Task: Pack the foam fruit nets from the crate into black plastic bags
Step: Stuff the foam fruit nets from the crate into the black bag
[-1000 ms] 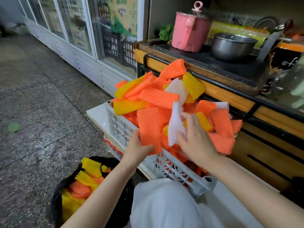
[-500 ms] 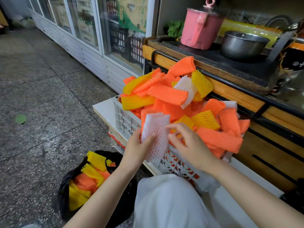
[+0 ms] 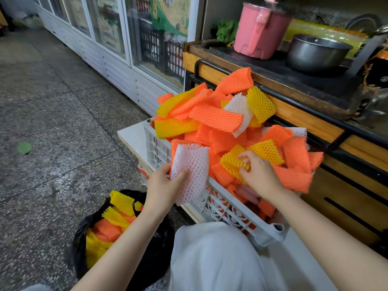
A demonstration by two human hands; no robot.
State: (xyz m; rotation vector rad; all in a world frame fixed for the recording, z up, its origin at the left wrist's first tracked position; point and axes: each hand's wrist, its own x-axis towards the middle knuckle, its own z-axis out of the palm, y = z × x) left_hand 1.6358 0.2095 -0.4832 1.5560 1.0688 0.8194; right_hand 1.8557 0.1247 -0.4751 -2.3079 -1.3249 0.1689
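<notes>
A white slatted crate stands on a white board, heaped with orange, yellow and white foam fruit nets. My left hand grips a white foam net, with an orange net behind it, at the crate's near left corner. My right hand pinches a yellow foam net on the heap. Down on the floor at the lower left, a black plastic bag stands open, holding yellow and orange nets.
A wooden counter runs behind the crate, carrying a pink pot and a steel pan. Glass-door cabinets line the back left. Speckled stone floor spreads to the left. My white-clad knee fills the bottom centre.
My right hand passed the white net to my left hand, then moved right and pinched a yellow net on the heap. My left hand keeps the white net over the orange one.
</notes>
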